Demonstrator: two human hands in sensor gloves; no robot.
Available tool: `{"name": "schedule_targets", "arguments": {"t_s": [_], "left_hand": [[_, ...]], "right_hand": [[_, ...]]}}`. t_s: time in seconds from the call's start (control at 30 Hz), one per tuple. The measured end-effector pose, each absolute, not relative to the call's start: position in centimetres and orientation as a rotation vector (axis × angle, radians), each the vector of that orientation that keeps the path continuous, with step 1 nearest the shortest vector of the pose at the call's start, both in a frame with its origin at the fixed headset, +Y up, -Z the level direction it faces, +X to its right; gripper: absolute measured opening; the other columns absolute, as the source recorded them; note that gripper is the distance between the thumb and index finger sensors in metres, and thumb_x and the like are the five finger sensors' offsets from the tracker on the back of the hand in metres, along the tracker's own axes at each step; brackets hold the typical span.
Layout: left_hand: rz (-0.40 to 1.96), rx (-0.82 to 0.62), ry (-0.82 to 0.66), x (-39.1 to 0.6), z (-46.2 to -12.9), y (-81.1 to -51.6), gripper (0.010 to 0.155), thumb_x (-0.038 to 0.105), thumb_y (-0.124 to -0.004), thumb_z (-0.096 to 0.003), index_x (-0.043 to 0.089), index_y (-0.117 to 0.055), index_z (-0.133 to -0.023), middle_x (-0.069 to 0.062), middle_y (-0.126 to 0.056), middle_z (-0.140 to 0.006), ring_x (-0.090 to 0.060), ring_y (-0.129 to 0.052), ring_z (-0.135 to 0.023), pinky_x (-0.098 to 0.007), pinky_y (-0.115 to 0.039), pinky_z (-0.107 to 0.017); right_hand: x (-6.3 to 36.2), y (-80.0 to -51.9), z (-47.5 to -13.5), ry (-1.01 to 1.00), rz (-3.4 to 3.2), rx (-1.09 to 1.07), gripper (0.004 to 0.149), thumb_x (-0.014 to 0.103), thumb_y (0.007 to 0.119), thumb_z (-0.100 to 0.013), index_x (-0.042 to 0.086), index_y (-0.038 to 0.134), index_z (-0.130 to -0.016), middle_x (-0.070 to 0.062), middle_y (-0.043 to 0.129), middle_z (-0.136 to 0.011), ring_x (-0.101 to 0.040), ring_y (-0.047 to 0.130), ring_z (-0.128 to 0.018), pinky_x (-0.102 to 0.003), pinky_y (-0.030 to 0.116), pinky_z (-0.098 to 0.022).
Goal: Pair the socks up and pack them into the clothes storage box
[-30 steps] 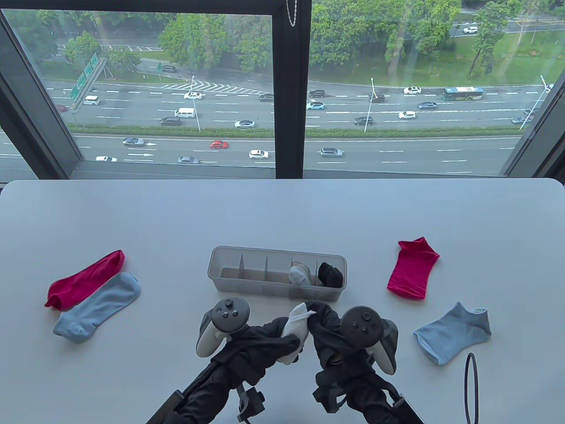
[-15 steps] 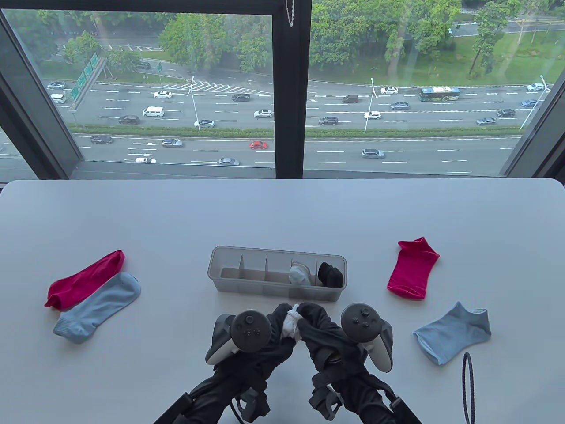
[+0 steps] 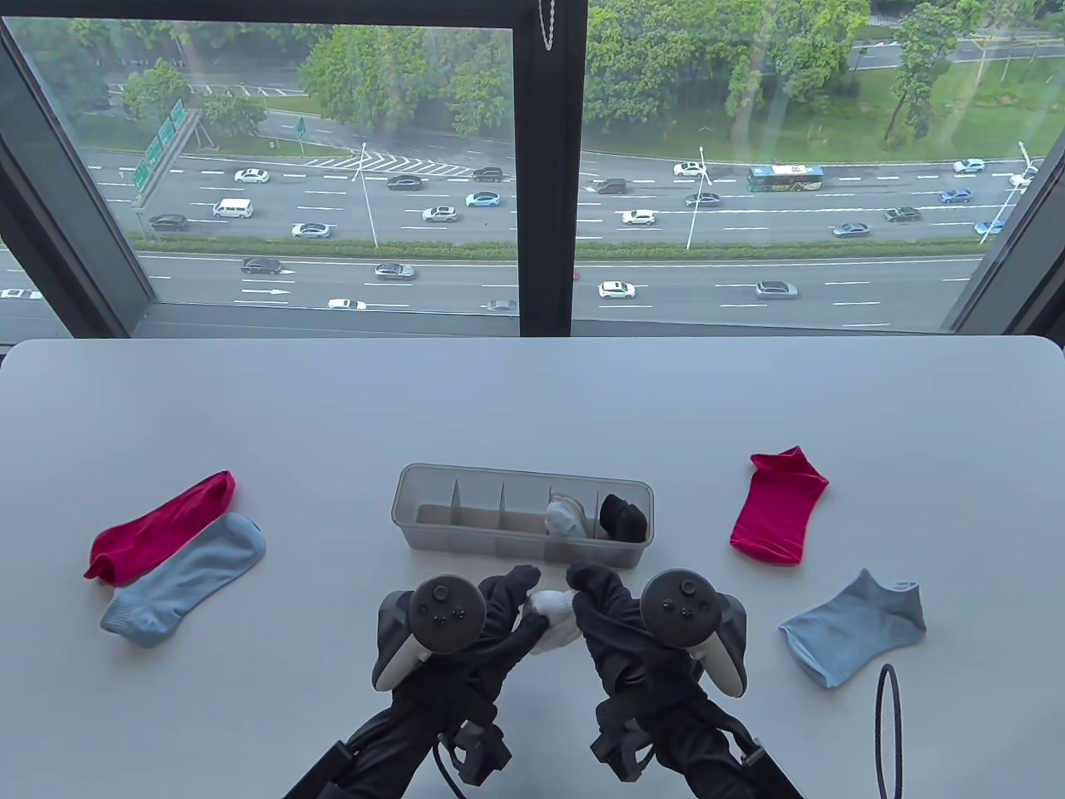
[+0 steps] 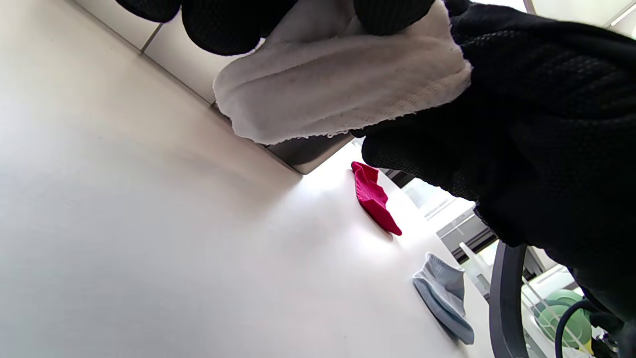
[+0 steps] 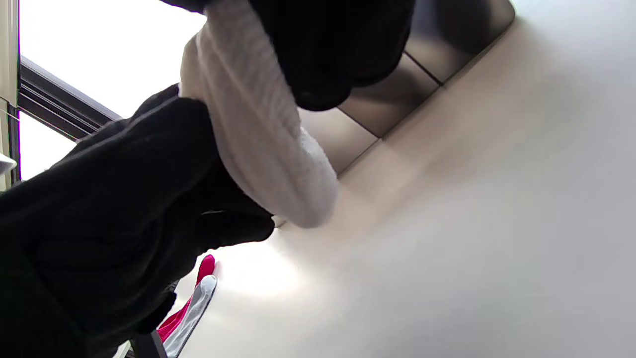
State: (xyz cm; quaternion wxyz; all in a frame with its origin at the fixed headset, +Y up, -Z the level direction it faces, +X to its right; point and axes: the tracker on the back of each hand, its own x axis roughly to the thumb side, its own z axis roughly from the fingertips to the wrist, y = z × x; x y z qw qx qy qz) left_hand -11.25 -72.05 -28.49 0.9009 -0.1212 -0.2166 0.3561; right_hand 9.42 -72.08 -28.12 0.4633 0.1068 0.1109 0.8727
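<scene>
Over the worktop (image 3: pixel 532 399), both hands pinch the white socks (image 3: pixel 553 616); we should roll them tight before boxing, in the storage box (image 3: pixel 433 533).

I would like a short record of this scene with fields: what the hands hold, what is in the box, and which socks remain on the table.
held: white socks, bundled, gripped by left hand and right hand
box: grey-white bundle and black bundle in the two rightmost compartments
table left: red sock beside blue sock
table right: red sock, blue sock, apart
</scene>
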Motion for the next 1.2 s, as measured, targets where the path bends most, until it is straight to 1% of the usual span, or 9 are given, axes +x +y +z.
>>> {"name": "schedule_targets", "arguments": {"t_s": [0.13, 0.27, 0.37, 0.47, 0.63, 0.87, 1.03, 1.17, 1.2], "left_hand": [[0.686, -0.295, -0.489, -10.6, -28.4, -72.5, 0.065, 0.030, -0.068, -0.0555, 0.009, -0.039, -0.109, -0.028, -0.053, -0.109, -0.048, -0.068, -0.092, -0.070, -0.056, -0.072], [0.767, -0.255, -0.421, -11.6, -28.8, -72.4, 0.056, 0.032, -0.071, -0.0543, 0.005, -0.060, -0.102, -0.027, -0.077, -0.096, -0.043, -0.087, -0.077, -0.065, -0.071, -0.064], [0.809, -0.241, -0.375, -12.5, -29.0, -72.3, 0.055, 0.029, -0.067, -0.0534, 0.004, -0.062, -0.102, -0.028, -0.080, -0.093, -0.043, -0.090, -0.075, -0.064, -0.074, -0.063], [0.873, -0.217, -0.328, -13.1, -29.2, -72.2, 0.055, 0.027, -0.065, -0.0542, 0.004, -0.060, -0.103, -0.028, -0.079, -0.095, -0.043, -0.091, -0.077, -0.063, -0.076, -0.063], [0.991, -0.203, -0.329, -13.2, -29.5, -72.3, 0.053, 0.028, -0.067, -0.0571, 0.002, -0.061, -0.103, -0.027, -0.084, -0.093, -0.040, -0.096, -0.077, -0.059, -0.081, -0.062], [1.038, -0.354, -0.464, -12.9, -29.7, -72.1, 0.054, 0.026, -0.063, -0.0522, 0.008, -0.061, -0.104, -0.026, -0.079, -0.094, -0.041, -0.090, -0.080, -0.062, -0.073, -0.067], [1.057, -0.437, -0.523, -12.6, -29.8, -71.8, 0.055, 0.025, -0.062, -0.0534, 0.013, -0.057, -0.107, -0.024, -0.077, -0.100, -0.041, -0.087, -0.085, -0.064, -0.068, -0.070], [1.082, -0.475, -0.452, -13.3, -29.7, -72.6, 0.072, 0.046, -0.065, -0.0565, 0.001, -0.049, -0.110, -0.030, -0.069, -0.106, -0.050, -0.078, -0.093, -0.067, -0.064, -0.070], [1.086, -0.444, -0.417, -13.4, -29.7, -72.6, 0.065, 0.042, -0.065, -0.0570, 0.003, -0.055, -0.107, -0.027, -0.075, -0.101, -0.047, -0.084, -0.088, -0.065, -0.068, -0.068]], "right_hand": [[9.2, -72.1, -28.0, 0.329, 2.075, 0.307, 0.048, 0.035, 0.058, -0.060, 0.026, 0.038, -0.104, 0.002, 0.077, -0.084, -0.019, 0.078, -0.084, -0.040, 0.067, -0.074], [9.2, -72.3, -28.4, 0.409, 2.024, 0.384, 0.065, 0.032, 0.072, -0.057, 0.028, 0.032, -0.107, -0.002, 0.066, -0.095, -0.024, 0.068, -0.092, -0.046, 0.059, -0.078], [10.1, -72.3, -28.8, 0.305, 2.171, 0.280, 0.062, 0.030, 0.073, -0.056, 0.029, 0.037, -0.106, 0.000, 0.067, -0.095, -0.023, 0.069, -0.092, -0.047, 0.059, -0.078], [11.4, -72.6, -28.8, 0.222, 2.192, 0.189, 0.060, 0.033, 0.070, -0.056, 0.026, 0.039, -0.107, 0.001, 0.070, -0.094, -0.021, 0.074, -0.090, -0.046, 0.063, -0.076], [9.4, -73.8, -28.6, 0.474, 2.105, 0.330, 0.088, 0.052, 0.075, -0.046, 0.013, 0.029, -0.110, -0.019, 0.052, -0.109, -0.042, 0.056, -0.100, -0.056, 0.055, -0.074], [10.0, -73.8, -29.0, 0.415, 2.081, 0.226, 0.042, 0.040, 0.069, -0.052, 0.029, 0.067, -0.092, -0.003, 0.087, -0.090, -0.025, 0.088, -0.083, -0.042, 0.076, -0.067], [11.0, -73.5, -29.4, 0.392, 2.065, 0.228, 0.042, 0.035, 0.067, -0.051, 0.025, 0.065, -0.091, -0.001, 0.089, -0.080, -0.019, 0.092, -0.072, -0.039, 0.078, -0.064], [10.4, -73.4, -29.1, 0.381, 2.125, 0.275, 0.044, 0.038, 0.070, -0.051, 0.026, 0.063, -0.093, 0.000, 0.087, -0.082, -0.017, 0.091, -0.074, -0.039, 0.077, -0.066], [10.1, -73.4, -29.0, 0.396, 2.107, 0.292, 0.047, 0.039, 0.072, -0.051, 0.026, 0.061, -0.095, 0.000, 0.086, -0.083, -0.018, 0.089, -0.076, -0.040, 0.076, -0.067]]}}
